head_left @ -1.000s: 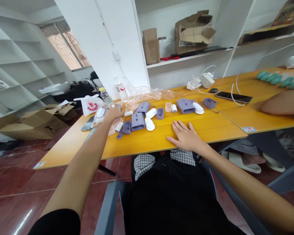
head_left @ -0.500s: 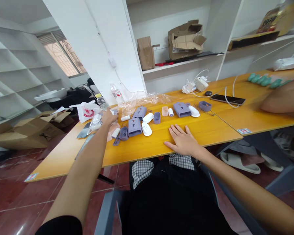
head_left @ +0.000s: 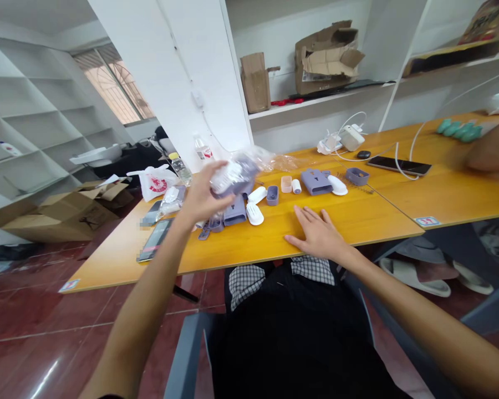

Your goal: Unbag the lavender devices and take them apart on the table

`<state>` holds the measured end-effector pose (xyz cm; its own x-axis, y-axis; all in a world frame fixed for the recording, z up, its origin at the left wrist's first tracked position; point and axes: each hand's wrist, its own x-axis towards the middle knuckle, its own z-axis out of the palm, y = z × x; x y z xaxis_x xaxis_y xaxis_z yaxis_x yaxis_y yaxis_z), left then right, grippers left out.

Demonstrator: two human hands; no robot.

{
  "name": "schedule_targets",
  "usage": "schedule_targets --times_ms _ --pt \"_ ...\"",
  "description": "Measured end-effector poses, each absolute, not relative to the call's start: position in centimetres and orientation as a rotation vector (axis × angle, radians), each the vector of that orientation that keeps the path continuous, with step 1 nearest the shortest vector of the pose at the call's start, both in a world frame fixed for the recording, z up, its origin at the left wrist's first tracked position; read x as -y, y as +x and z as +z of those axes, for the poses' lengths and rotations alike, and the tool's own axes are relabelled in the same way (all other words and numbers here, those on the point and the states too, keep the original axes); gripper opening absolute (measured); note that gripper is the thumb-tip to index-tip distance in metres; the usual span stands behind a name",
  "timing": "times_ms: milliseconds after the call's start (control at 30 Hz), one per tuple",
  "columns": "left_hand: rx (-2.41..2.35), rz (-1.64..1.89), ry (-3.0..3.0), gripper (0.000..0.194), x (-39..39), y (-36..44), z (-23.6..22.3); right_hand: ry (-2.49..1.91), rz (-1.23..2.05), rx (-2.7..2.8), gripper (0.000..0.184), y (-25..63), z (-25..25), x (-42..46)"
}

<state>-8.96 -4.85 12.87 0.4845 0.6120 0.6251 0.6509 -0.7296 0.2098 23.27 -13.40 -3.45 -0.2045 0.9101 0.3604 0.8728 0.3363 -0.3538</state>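
Observation:
My left hand (head_left: 202, 197) is raised above the table, its fingers closed on a purple part in clear plastic wrap (head_left: 238, 173), slightly blurred. Beneath it lies a purple housing (head_left: 234, 211), partly covered by the held package. Palm down on the wooden table (head_left: 341, 224), my right hand (head_left: 318, 235) rests with fingers spread, holding nothing. Between the hands are a white oval piece (head_left: 255, 213), a small purple cup (head_left: 273, 195), a peach cup (head_left: 286, 184) and a white cylinder (head_left: 296, 187). Beyond my right fingers lie another purple housing (head_left: 315, 182) and a white oval cover (head_left: 338, 186).
At the left are phones (head_left: 157, 239), a white plastic bag (head_left: 156, 183) and water bottles (head_left: 180, 168). Rightward lie a phone with a cable (head_left: 397, 165), chargers (head_left: 351, 137) and teal objects (head_left: 461, 131) near another person's arm (head_left: 493, 149). Crumpled clear film (head_left: 280, 162) lies behind the parts.
My left hand has come back from the pile at the left, moving right and up with the wrapped purple part. My right hand stays flat on the table. The camera view has shifted slightly.

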Motion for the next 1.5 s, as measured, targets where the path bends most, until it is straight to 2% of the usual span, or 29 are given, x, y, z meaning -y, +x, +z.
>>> schedule_targets --times_ms 167,300,533,667,733,833,900,1133,1367,1500 --pt "0.825 -0.818 -3.145 0.072 12.6 -3.9 7.6 -1.33 0.203 1.767 0.07 24.9 -3.9 11.9" --pt "0.908 -0.82 -3.234 0.07 12.3 -2.6 5.3 -1.241 0.354 1.626 0.044 25.5 -3.8 11.5" --pt "1.067 -0.79 -3.227 0.068 11.8 -3.2 4.5 -1.132 0.626 1.458 0.022 26.8 -4.3 10.5" --pt "1.066 -0.787 -3.214 0.069 11.8 -3.3 3.8 -1.136 0.754 1.467 0.023 27.7 -3.4 10.6" --pt "1.058 -0.793 -3.226 0.07 11.7 -3.4 3.6 -1.115 0.772 1.511 0.031 27.6 -2.8 11.1" --pt "1.044 -0.831 -3.237 0.067 11.4 -3.5 3.5 -1.076 0.666 1.677 0.047 27.0 -2.3 11.9" --pt "1.04 -0.846 -3.241 0.066 11.4 -3.5 3.5 -1.057 0.577 1.792 0.05 26.6 -2.1 12.2" --pt "1.047 -0.857 -3.222 0.067 11.2 -3.2 3.2 -0.923 0.641 1.829 0.026 26.8 -1.8 12.0" --pt "1.023 -0.871 -3.2 0.068 11.2 -3.3 2.8 -0.943 0.679 1.715 0.026 26.5 -2.0 12.1" --pt "1.038 -0.88 -3.2 0.067 11.4 -3.3 2.9 -0.98 0.697 1.53 0.032 27.0 -2.4 11.7"
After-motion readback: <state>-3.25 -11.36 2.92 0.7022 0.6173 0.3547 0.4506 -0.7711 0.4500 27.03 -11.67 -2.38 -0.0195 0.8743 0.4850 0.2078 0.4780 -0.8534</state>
